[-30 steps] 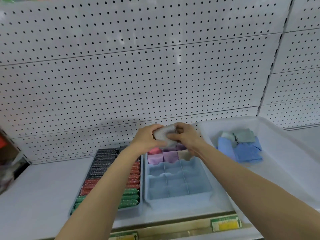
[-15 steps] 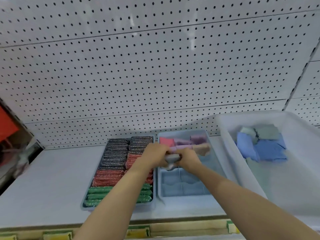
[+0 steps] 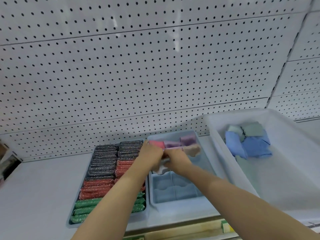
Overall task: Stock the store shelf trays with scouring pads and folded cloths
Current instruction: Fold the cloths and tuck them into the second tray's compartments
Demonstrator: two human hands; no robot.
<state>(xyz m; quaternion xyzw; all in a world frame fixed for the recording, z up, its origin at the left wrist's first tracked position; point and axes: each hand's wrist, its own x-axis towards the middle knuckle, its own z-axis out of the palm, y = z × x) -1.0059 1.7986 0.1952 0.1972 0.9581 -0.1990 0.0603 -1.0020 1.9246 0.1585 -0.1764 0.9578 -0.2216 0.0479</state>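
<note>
Cloth [image 3: 160,168] lower now, between hands [image 3: 164,157].

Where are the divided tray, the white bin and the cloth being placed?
divided tray [image 3: 174,204]: head view, near wall.
white bin [image 3: 223,154]: head view, left wall.
grey cloth [image 3: 160,168]: head view, lower edge under both hands.

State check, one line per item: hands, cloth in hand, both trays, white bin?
left hand: shut on grey cloth
right hand: shut on grey cloth
grey cloth: held by both hands over divided tray
divided tray: back cells filled, front cells empty
scouring pad tray: full
white bin: few cloths in far corner
</note>
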